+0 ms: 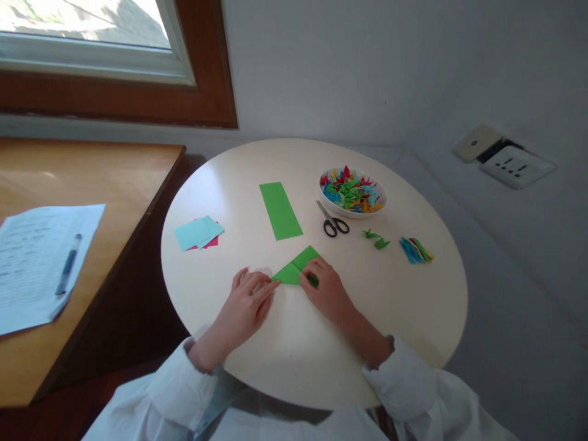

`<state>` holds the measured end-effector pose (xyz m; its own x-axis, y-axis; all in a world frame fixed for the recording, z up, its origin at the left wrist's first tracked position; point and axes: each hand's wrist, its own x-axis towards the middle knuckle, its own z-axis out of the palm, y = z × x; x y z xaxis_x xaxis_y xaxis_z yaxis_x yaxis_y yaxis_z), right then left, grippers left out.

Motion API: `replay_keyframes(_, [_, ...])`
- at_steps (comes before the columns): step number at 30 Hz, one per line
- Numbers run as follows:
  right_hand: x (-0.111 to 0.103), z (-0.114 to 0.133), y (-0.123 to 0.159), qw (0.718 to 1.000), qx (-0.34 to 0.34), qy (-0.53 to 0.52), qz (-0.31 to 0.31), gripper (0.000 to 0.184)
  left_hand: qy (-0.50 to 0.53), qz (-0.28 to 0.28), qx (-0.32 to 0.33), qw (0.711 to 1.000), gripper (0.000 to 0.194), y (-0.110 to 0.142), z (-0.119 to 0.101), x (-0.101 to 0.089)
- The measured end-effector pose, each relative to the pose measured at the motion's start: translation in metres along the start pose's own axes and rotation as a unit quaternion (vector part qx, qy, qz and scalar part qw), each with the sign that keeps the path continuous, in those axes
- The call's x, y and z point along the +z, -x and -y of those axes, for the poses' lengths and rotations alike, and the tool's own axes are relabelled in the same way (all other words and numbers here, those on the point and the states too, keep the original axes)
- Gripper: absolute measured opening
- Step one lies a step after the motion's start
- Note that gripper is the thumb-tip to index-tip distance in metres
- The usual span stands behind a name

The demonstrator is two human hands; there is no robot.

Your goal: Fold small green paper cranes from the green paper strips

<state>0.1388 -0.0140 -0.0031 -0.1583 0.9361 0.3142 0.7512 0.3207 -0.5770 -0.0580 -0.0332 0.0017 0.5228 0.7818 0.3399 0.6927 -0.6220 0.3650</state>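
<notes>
A folded green sheet of paper [289, 272], roughly a triangle with a crease across it, lies on the round white table [294, 349]. My left hand [248, 300] holds its left corner, with the thumb and fingers close together at the tip. At the paper's right side my right hand [326, 288] is closed, thumb and fingertips pinching the edge; that part of the sheet is partly hidden by the fingers. Just beyond the paper lies a flat green rectangular strip [281, 211]. Scissors [331, 220] with black handles rest to the right of the strip.
A white bowl [353, 211] at the back right holds several colourful folded paper pieces. Small green folded pieces [380, 243] and a fanned bundle of coloured paper [416, 250] lie right. Light blue and red squares [197, 233] lie left. A wooden desk [133, 165] bears papers and a pen.
</notes>
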Motion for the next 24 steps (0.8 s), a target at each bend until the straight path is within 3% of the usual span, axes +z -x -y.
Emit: replay_keyframes(24, [0.0024,-0.0021,0.0007,0.994,-0.021,0.107,0.014,0.017,-0.014,-0.007,0.008,1.000,0.030,0.0027,-0.0025,0.0002])
